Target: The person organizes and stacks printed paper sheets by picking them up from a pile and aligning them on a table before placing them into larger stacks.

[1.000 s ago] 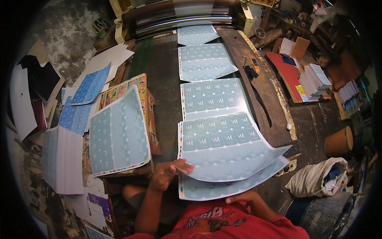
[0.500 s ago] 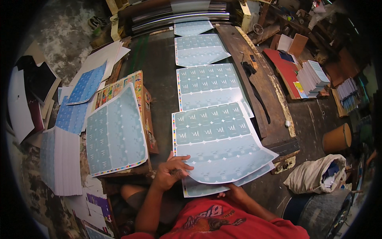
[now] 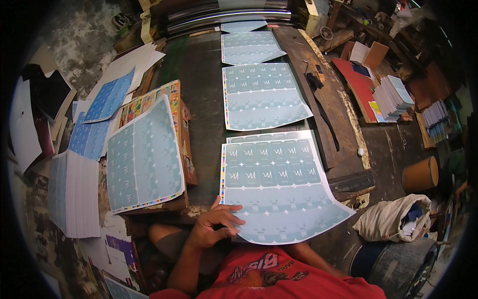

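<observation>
We get dim surroundings, brighter on the pale sheets (image 3: 276,182). Toward twelve o'clock, glare streaks the metal rollers (image 3: 229,15); toward seven o'clock, shadow swallows detail. We see the worktable edge (image 3: 348,102) bow at two o'clock, inside black vignetting.

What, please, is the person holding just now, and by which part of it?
The nearest pale blue-green printed sheet: the left hand appears to have its grip at the near left corner. The right hand is hidden, so its hold cannot be told.
</observation>
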Tool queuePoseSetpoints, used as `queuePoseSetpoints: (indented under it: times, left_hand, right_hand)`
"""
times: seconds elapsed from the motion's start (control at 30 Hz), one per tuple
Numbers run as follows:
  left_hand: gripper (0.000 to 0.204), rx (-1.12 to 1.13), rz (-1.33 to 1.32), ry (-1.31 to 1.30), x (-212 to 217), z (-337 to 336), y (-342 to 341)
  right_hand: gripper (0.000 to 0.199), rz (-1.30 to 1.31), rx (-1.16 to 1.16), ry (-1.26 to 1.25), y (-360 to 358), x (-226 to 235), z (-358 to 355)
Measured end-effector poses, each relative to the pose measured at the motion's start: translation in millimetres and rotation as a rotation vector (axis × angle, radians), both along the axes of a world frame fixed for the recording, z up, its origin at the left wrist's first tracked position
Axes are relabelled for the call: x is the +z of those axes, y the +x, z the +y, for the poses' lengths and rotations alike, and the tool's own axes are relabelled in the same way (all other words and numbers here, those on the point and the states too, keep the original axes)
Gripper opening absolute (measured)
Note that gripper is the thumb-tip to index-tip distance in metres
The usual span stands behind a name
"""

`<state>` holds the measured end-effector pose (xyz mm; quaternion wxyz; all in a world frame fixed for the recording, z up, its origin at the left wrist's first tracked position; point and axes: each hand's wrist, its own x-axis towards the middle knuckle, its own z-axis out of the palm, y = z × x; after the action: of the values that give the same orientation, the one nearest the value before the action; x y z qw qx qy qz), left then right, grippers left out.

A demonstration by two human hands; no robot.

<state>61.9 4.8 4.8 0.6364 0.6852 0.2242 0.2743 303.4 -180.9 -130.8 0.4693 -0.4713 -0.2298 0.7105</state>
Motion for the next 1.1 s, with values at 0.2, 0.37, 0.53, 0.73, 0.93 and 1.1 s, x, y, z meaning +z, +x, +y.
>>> queuePoseSetpoints:
  times: [0.2,0.37,0.53,0.73,0.93,1.1]
  left_hand:
    - [0.024,0.055,0.015,-0.012,4,-6,0]
    - [0.013,0.032,-0.006,0.008,1,-6,-3]
    - [0.015,0.042,-0.002,0.056,-1,-5,-4]
    - [0.017,0.074,0.023,0.06,-13,-9,-1]
    - [0.028,0.204,-0.054,0.103,-44,-9,15]
    - [0.028,0.149,0.017,0.185,-48,-11,20]
  right_hand:
    - [0.037,0.232,-0.172,-0.181,10,5,41]
    - [0.038,0.247,-0.213,-0.196,10,9,62]
    - [0.039,0.232,-0.247,-0.19,2,10,77]
    - [0.041,0.179,-0.29,-0.136,-9,19,87]
    - [0.043,0.11,-0.239,-0.049,-6,37,62]
    - [0.044,0.093,-0.189,-0.009,-1,45,34]
